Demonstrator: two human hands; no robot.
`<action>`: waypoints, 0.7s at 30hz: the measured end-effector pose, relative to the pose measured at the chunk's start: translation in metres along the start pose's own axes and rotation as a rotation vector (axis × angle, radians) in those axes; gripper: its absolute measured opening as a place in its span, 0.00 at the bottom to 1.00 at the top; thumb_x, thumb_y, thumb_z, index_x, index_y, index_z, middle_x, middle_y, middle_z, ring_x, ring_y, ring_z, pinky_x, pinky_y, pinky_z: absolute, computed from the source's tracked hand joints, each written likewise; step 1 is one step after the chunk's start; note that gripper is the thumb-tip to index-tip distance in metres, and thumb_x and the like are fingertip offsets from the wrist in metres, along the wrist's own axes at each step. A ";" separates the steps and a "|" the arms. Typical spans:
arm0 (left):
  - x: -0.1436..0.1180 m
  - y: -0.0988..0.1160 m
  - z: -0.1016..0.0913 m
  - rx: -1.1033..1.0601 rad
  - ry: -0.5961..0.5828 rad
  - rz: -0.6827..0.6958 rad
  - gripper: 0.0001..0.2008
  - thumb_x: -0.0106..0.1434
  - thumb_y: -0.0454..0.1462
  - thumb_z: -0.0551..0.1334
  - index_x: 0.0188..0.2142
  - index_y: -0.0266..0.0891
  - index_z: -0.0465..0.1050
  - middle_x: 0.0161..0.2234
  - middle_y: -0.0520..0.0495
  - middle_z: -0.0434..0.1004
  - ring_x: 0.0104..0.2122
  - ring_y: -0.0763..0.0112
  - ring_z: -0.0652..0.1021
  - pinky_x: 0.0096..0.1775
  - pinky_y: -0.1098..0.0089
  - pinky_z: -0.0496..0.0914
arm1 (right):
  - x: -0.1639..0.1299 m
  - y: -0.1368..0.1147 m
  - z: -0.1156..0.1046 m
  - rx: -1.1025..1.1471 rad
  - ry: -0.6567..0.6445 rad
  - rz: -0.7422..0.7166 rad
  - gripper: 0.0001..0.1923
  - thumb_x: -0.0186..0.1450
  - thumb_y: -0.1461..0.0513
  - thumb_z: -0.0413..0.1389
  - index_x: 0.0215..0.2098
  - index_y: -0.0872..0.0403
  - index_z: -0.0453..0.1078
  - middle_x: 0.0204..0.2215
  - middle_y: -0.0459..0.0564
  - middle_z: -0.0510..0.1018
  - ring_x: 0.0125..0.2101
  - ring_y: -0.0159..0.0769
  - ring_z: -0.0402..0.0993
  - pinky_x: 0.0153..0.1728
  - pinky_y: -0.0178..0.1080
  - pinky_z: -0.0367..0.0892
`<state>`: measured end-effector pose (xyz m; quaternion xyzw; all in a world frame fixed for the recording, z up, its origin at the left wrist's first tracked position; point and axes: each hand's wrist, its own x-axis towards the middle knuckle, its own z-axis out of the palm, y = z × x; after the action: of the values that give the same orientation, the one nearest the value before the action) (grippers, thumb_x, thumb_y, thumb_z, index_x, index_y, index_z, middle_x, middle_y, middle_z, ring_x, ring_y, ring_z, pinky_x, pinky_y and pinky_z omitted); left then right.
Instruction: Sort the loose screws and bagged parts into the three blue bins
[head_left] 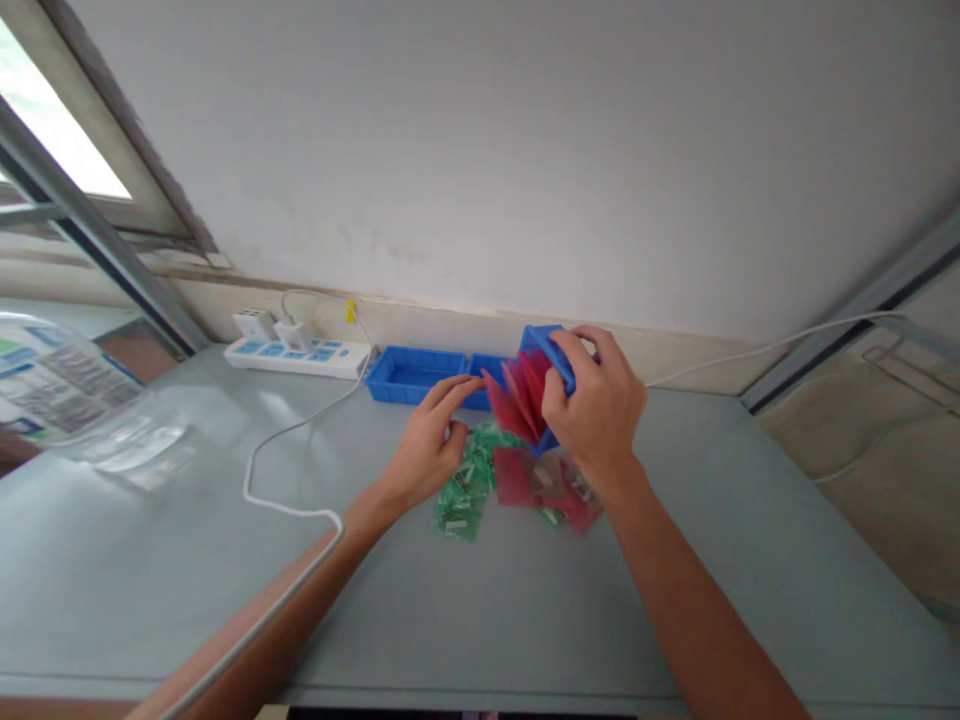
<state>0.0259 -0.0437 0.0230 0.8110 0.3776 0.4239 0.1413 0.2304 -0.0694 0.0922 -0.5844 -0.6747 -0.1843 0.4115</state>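
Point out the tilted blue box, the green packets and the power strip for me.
tilted blue box (pixel 559 362): head view, on its upper rim by the right hand.
green packets (pixel 463 490): head view, middle of the pile.
power strip (pixel 300 356): head view, its top face.

Body obs: two bare forearms in view, no sleeves, no gloves. L hand (pixel 429 450) and R hand (pixel 596 410): no rings, no watch, no wristbands seen. Nails short, unpainted as far as visible.
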 end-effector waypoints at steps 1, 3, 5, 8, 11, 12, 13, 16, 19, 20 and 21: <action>-0.003 -0.006 -0.003 -0.008 0.026 -0.017 0.30 0.60 0.25 0.51 0.60 0.40 0.68 0.60 0.42 0.72 0.60 0.61 0.73 0.64 0.56 0.67 | 0.002 -0.006 0.004 -0.008 -0.002 -0.039 0.19 0.64 0.64 0.53 0.52 0.52 0.76 0.54 0.58 0.76 0.48 0.50 0.75 0.45 0.46 0.71; -0.008 -0.016 -0.007 -0.049 0.090 -0.063 0.27 0.60 0.27 0.52 0.59 0.38 0.68 0.56 0.42 0.75 0.56 0.61 0.75 0.60 0.56 0.71 | 0.004 -0.015 0.012 -0.010 0.020 -0.090 0.18 0.64 0.63 0.54 0.50 0.51 0.77 0.54 0.56 0.77 0.47 0.49 0.75 0.46 0.46 0.72; -0.012 -0.025 -0.012 -0.102 0.175 -0.119 0.24 0.62 0.28 0.52 0.56 0.38 0.69 0.53 0.42 0.76 0.53 0.61 0.77 0.56 0.57 0.74 | 0.004 -0.022 0.019 0.005 0.053 -0.110 0.18 0.64 0.63 0.54 0.50 0.51 0.78 0.52 0.55 0.78 0.47 0.47 0.75 0.47 0.45 0.72; -0.012 -0.030 -0.022 -0.106 0.295 -0.170 0.19 0.66 0.31 0.51 0.53 0.40 0.71 0.51 0.44 0.77 0.51 0.62 0.77 0.54 0.58 0.74 | 0.001 -0.027 0.026 0.033 0.089 -0.101 0.18 0.64 0.62 0.54 0.50 0.51 0.79 0.50 0.54 0.80 0.46 0.45 0.76 0.47 0.45 0.72; -0.011 -0.026 -0.034 0.022 0.270 -0.135 0.15 0.68 0.33 0.52 0.49 0.40 0.74 0.48 0.45 0.79 0.50 0.62 0.77 0.56 0.58 0.71 | 0.001 -0.033 0.030 0.060 0.111 -0.069 0.18 0.65 0.62 0.53 0.49 0.51 0.79 0.48 0.54 0.80 0.46 0.45 0.77 0.47 0.45 0.72; -0.011 -0.023 -0.036 0.058 0.189 -0.108 0.14 0.69 0.34 0.52 0.48 0.40 0.75 0.47 0.45 0.79 0.50 0.61 0.77 0.57 0.57 0.71 | 0.002 -0.035 0.031 0.072 0.121 -0.055 0.18 0.65 0.62 0.53 0.49 0.51 0.79 0.48 0.55 0.80 0.47 0.45 0.77 0.48 0.45 0.71; -0.012 -0.020 -0.036 0.082 0.101 -0.082 0.15 0.70 0.35 0.52 0.49 0.39 0.75 0.49 0.44 0.79 0.51 0.60 0.77 0.57 0.57 0.70 | 0.003 -0.037 0.032 0.086 0.131 -0.041 0.18 0.65 0.62 0.52 0.49 0.51 0.79 0.48 0.55 0.80 0.47 0.45 0.77 0.48 0.45 0.71; -0.018 -0.015 -0.031 0.129 -0.087 -0.043 0.20 0.73 0.38 0.52 0.60 0.37 0.70 0.57 0.40 0.74 0.57 0.57 0.73 0.62 0.54 0.67 | 0.009 -0.041 0.033 0.114 0.155 -0.005 0.18 0.65 0.62 0.52 0.49 0.52 0.79 0.47 0.55 0.80 0.46 0.45 0.77 0.48 0.45 0.71; -0.026 -0.017 -0.019 0.147 -0.163 -0.039 0.24 0.73 0.44 0.54 0.65 0.38 0.65 0.58 0.39 0.73 0.57 0.56 0.73 0.61 0.53 0.67 | 0.013 -0.038 0.030 0.105 0.147 0.014 0.17 0.64 0.62 0.53 0.46 0.52 0.80 0.45 0.54 0.81 0.44 0.45 0.78 0.48 0.45 0.71; -0.028 -0.018 -0.016 0.154 -0.181 -0.030 0.24 0.73 0.45 0.55 0.65 0.38 0.65 0.57 0.39 0.74 0.56 0.56 0.74 0.61 0.53 0.68 | 0.013 -0.034 0.028 0.100 0.143 0.018 0.16 0.64 0.62 0.53 0.45 0.51 0.80 0.44 0.53 0.81 0.44 0.45 0.78 0.48 0.45 0.71; -0.029 -0.019 -0.012 0.163 -0.197 -0.011 0.24 0.73 0.46 0.55 0.64 0.38 0.66 0.56 0.39 0.74 0.56 0.56 0.74 0.60 0.53 0.69 | 0.013 -0.029 0.027 0.097 0.140 0.023 0.16 0.63 0.62 0.53 0.45 0.51 0.80 0.44 0.53 0.81 0.44 0.45 0.78 0.48 0.45 0.71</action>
<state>-0.0040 -0.0531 0.0029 0.8554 0.3996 0.3093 0.1134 0.1942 -0.0491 0.0931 -0.5571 -0.6457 -0.1871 0.4876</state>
